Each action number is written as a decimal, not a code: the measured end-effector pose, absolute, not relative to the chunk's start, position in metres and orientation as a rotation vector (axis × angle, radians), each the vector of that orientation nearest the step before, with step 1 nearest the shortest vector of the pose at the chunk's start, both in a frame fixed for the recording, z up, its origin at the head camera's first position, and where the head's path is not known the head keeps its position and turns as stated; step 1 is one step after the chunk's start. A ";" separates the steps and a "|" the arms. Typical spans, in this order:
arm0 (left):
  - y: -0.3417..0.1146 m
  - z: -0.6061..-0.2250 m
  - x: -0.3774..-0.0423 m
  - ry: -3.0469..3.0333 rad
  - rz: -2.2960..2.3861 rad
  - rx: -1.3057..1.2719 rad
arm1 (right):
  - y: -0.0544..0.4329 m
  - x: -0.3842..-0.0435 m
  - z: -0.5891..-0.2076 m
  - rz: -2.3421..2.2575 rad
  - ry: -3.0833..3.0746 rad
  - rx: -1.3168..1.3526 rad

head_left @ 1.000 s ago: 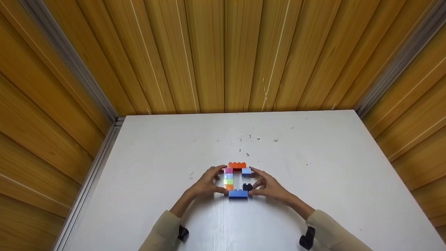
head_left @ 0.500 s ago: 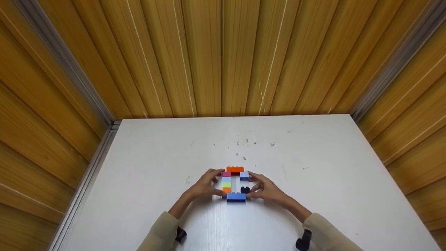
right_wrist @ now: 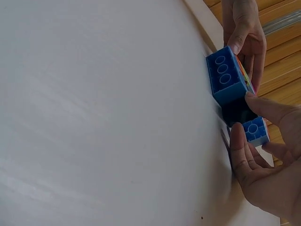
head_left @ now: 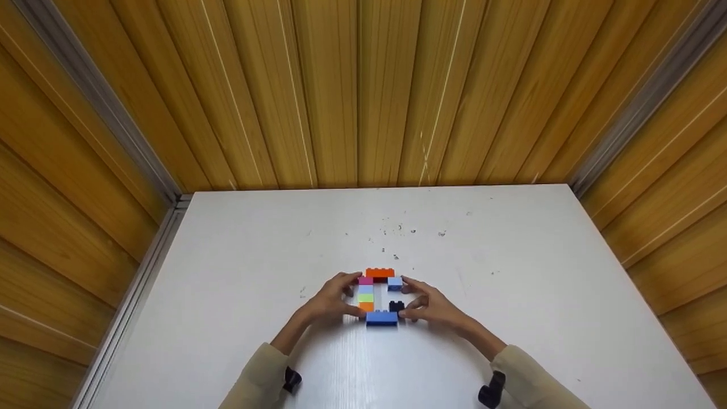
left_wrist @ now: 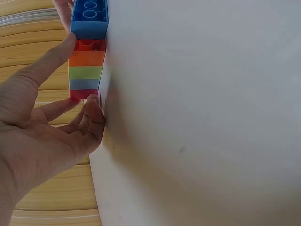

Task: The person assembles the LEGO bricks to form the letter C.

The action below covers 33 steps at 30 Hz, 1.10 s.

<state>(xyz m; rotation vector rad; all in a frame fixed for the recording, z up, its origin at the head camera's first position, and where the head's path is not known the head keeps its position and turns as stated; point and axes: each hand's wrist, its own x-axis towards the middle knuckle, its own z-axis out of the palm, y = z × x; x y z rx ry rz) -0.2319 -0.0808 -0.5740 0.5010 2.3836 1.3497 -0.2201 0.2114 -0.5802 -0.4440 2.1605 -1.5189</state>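
Note:
Toy building bricks form a ring on the table. A blue brick (head_left: 381,319) lies at the front, an orange-red brick (head_left: 380,273) at the back. Along the left runs a column of pink, light blue, green (head_left: 366,297) and orange bricks. On the right are a black brick (head_left: 396,306) and a small light blue brick (head_left: 395,283), with a gap between them. My left hand (head_left: 332,298) grips the coloured column endwise, thumb by the blue brick and fingers at the pink end. My right hand (head_left: 434,304) holds the right side, thumb at the blue brick's corner, fingertips around the small light blue brick (right_wrist: 256,131).
The white tabletop (head_left: 255,244) carries small dark marks (head_left: 396,257) behind the bricks. Wood-patterned walls (head_left: 329,96) enclose its back and sides, with grey metal rails (head_left: 128,113) at the corners.
The whole head view shifts slightly, table and bricks together. Both hands keep the same hold on the bricks.

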 end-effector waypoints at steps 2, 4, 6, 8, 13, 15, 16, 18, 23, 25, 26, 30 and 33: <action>-0.080 -0.574 -0.233 2.387 1.361 0.509 | 0.212 -0.222 -0.580 -1.531 2.148 -0.438; -0.080 -0.573 -0.236 2.391 1.367 0.521 | 0.212 -0.226 -0.579 -1.538 2.133 -0.442; -0.081 -0.571 -0.242 2.390 1.363 0.528 | 0.211 -0.232 -0.578 -1.535 2.130 -0.441; -0.082 -0.569 -0.251 2.395 1.366 0.513 | 0.209 -0.241 -0.577 -1.534 2.132 -0.441; -0.080 -0.565 -0.275 2.400 1.406 0.419 | 0.199 -0.265 -0.575 -1.557 2.158 -0.380; -0.079 -0.567 -0.280 2.405 1.413 0.394 | 0.195 -0.272 -0.576 -1.548 2.173 -0.345; -0.078 -0.568 -0.282 2.410 1.420 0.385 | 0.193 -0.275 -0.576 -1.541 2.181 -0.320; -0.077 -0.572 -0.285 2.420 1.430 0.364 | 0.189 -0.280 -0.577 -1.527 2.185 -0.274; -0.075 -0.578 -0.294 2.431 1.467 0.271 | 0.181 -0.291 -0.579 -1.539 2.183 -0.198; -0.073 -0.577 -0.298 2.423 1.489 0.227 | 0.179 -0.295 -0.578 -1.554 2.189 -0.179; -0.072 -0.576 -0.300 2.418 1.500 0.208 | 0.178 -0.297 -0.577 -1.559 2.194 -0.168; -0.069 -0.573 -0.306 2.409 1.533 0.205 | 0.179 -0.303 -0.572 -1.567 2.209 -0.151; -0.073 -0.571 -0.307 2.421 1.538 0.223 | 0.185 -0.305 -0.568 -1.556 2.246 -0.189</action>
